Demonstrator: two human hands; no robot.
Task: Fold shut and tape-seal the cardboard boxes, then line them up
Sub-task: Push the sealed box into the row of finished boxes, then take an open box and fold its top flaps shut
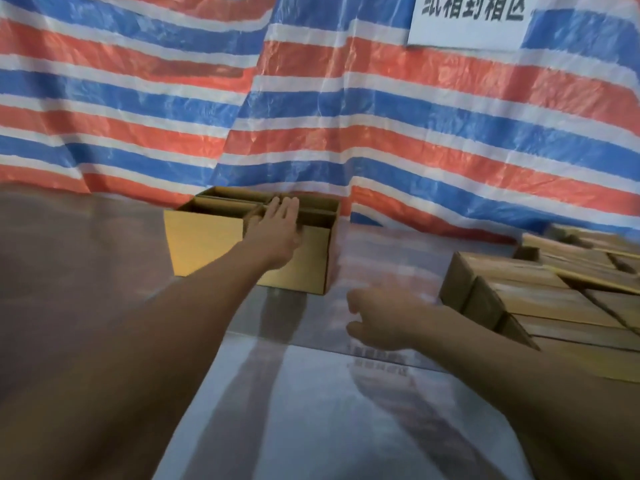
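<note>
Two open-topped cardboard boxes stand side by side at the far middle of the table: the left box (pixel 204 244) and the right box (pixel 311 261). My left hand (pixel 277 223) stretches out flat, fingers together, over the top edge where the two boxes meet. It rests on the rim and grips nothing. My right hand (pixel 384 315) hovers blurred above the table (pixel 311 410), nearer to me and to the right of the boxes, with fingers loosely curled and nothing in it.
A block of closed cardboard boxes (pixel 554 296) lies in rows at the right edge of the table. A red, white and blue striped tarp (pixel 311 116) hangs behind everything, with a white paper sign (pixel 467 19) at the top right. The tabletop is glossy and reflective.
</note>
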